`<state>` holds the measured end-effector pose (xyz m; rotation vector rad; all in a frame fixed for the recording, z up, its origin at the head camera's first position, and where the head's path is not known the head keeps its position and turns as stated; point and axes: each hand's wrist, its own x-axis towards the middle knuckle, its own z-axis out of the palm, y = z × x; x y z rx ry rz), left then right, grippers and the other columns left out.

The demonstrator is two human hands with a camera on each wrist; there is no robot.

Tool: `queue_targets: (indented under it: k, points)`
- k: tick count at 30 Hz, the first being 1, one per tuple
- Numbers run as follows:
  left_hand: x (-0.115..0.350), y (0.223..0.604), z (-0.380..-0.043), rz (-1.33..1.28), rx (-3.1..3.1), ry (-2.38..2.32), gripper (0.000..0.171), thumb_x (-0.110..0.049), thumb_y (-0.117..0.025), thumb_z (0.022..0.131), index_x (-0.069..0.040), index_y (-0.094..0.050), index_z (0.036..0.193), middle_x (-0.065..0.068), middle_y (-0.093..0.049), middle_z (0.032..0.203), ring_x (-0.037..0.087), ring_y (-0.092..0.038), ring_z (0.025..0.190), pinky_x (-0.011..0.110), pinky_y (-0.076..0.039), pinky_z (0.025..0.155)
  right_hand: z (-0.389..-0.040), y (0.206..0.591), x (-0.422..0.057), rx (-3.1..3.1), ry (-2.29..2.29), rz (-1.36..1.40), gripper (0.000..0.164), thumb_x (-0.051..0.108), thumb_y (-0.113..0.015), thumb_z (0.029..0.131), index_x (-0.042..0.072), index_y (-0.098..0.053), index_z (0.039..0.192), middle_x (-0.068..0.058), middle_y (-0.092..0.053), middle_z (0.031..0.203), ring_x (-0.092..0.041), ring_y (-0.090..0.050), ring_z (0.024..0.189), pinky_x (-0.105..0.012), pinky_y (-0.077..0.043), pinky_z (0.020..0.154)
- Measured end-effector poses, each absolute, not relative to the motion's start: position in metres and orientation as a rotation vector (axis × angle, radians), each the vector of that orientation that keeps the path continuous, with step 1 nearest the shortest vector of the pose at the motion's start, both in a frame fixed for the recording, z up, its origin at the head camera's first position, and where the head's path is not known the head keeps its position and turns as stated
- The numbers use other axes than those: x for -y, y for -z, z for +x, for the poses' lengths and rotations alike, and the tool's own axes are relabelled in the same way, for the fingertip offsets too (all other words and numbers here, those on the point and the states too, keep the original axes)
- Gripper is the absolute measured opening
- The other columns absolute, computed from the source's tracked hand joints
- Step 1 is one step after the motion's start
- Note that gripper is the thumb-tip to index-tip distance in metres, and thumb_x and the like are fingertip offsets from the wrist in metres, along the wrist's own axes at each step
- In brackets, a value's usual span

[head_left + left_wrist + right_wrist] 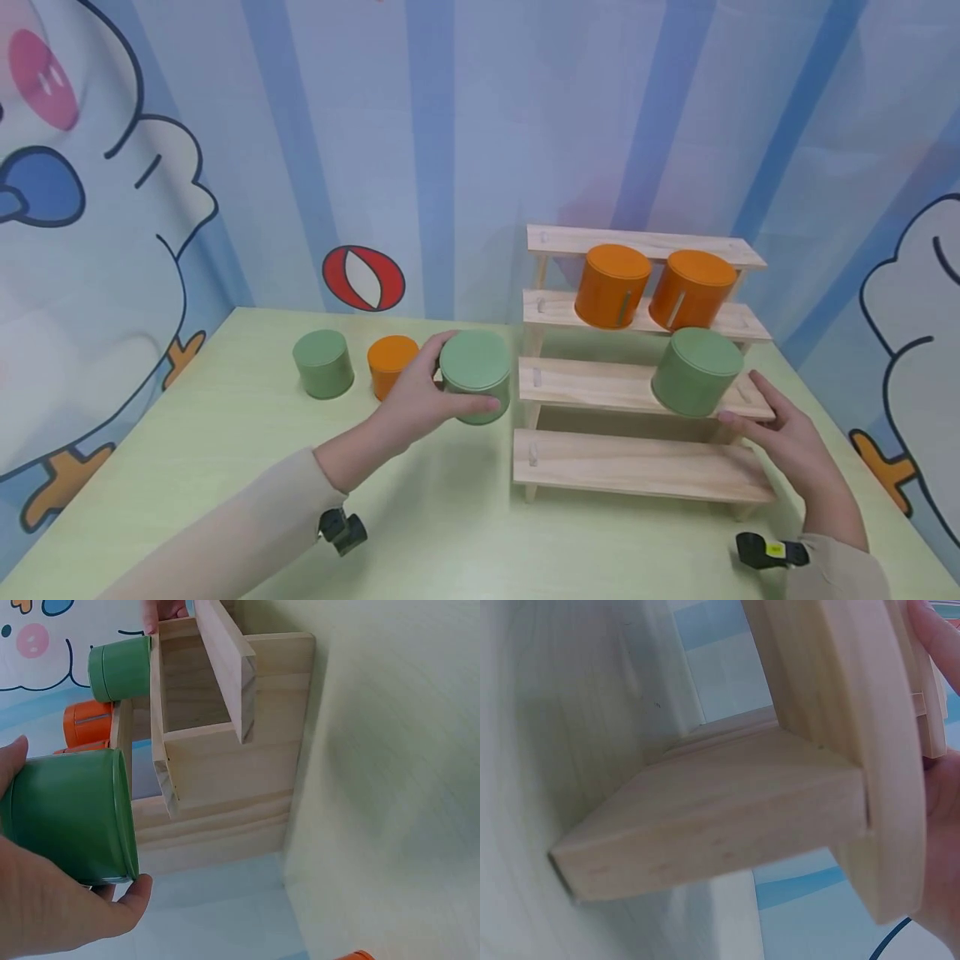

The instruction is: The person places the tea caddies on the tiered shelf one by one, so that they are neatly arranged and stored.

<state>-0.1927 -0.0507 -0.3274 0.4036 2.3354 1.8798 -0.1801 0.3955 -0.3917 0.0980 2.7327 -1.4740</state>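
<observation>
My left hand grips a green lidded canister by its side, thumb in front, just left of the wooden tiered rack. In the left wrist view that canister fills the lower left, with fingers curled round it. My right hand holds the right end of the rack's second shelf from the bottom, thumb at the front edge. Beside that thumb, another green canister stands on the same shelf. One shelf higher sit two orange canisters, side by side.
On the pale table to the left stand another green canister and an orange canister, partly behind my left hand. A striped blue backdrop with cartoon figures rises behind the table. The rack's lowest shelf is bare.
</observation>
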Motion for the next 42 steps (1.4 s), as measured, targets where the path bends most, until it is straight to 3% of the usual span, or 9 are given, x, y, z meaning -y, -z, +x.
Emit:
queue_targets:
  k: [7, 16, 42]
  points:
    - [0.033, 0.322, -0.195, 0.41, -2.342, -1.887, 0.083, -0.016, -0.087, 0.07, -0.02, -0.041, 0.139, -0.001, -0.049, 0.135, 0.023, -0.047, 0.123, 0.05, -0.042, 0.102, -0.181, 0.393, -0.395, -2.747, 1.445, 0.105, 0.094, 0.043, -0.058, 0.095, 0.019, 0.012, 0.153, -0.023, 0.01, 0.158, -0.056, -0.003, 0.139, -0.074, -0.021, 0.1]
    - [0.007, 0.319, -0.203, 0.443, -2.285, -1.932, 0.086, -0.014, -0.086, 0.07, -0.017, -0.038, 0.141, 0.001, -0.049, 0.134, 0.026, -0.053, 0.113, 0.042, -0.051, 0.089, -0.18, 0.391, -0.397, -2.744, 1.458, 0.093, 0.093, 0.042, -0.058, 0.095, 0.019, 0.012, 0.153, -0.023, 0.01, 0.157, -0.056, -0.004, 0.139, -0.074, -0.021, 0.101]
    - [-0.042, 0.316, -0.217, 0.578, -2.27, -1.942, 0.088, -0.016, -0.089, 0.067, -0.02, -0.039, 0.139, -0.002, -0.05, 0.132, 0.021, -0.051, 0.116, 0.039, -0.047, 0.095, -0.181, 0.392, -0.396, -2.755, 1.468, 0.083, 0.094, 0.041, -0.058, 0.095, 0.017, 0.012, 0.153, -0.024, 0.009, 0.157, -0.056, -0.004, 0.139, -0.074, -0.021, 0.101]
